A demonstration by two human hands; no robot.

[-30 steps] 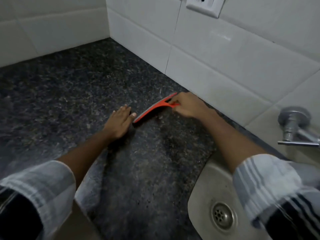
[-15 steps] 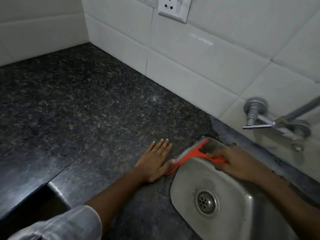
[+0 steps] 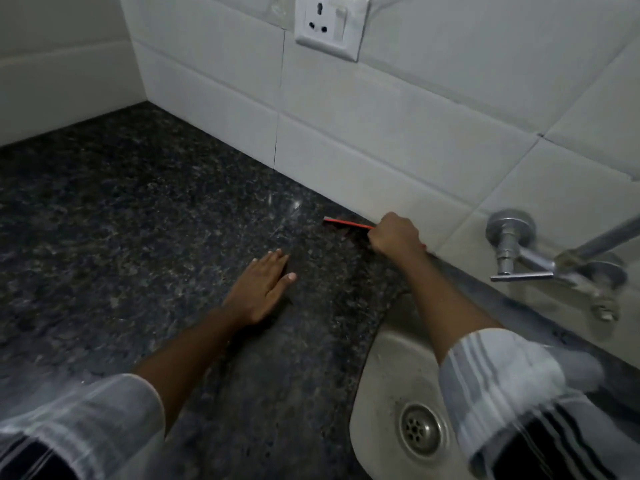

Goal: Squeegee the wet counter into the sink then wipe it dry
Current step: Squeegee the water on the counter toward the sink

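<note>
Right hand: My right hand [image 3: 394, 235] was clenched in a fist around the handle of the squeegee [image 3: 346, 224], knuckles up, at about 1 o'clock from the middle of the view, close to the foot of the tiled wall [image 3: 381, 140].
Squeegee: Only a thin orange strip showed, sticking out from my fist toward 9 o'clock. It lay low over the counter [image 3: 138, 220], right beside the wall; I could not tell if its edge touched the stone.
Left hand: My left hand [image 3: 259, 292] lay flat on the counter, palm down, fingers [image 3: 273, 263] straight and together and pointing toward 1 o'clock, thumb out to the side, holding nothing. It was near the squeegee but apart from it.
Counter: Dark speckled stone, with a small bright glint at 12 o'clock from my left hand.
Sink: The steel sink [image 3: 381, 375] sat at 5 o'clock, set into the counter, its drain [image 3: 420, 429] near the bottom edge. My right forearm crossed over its far corner.
Tap: A metal tap [image 3: 512, 251] came out of the wall at 3 o'clock, beyond the sink.
Socket: A white wall socket [image 3: 327, 27] was at 12 o'clock.
Sleeves: Both striped sleeves [image 3: 502, 372] were pushed up the forearms, blurred at the bottom corners.
</note>
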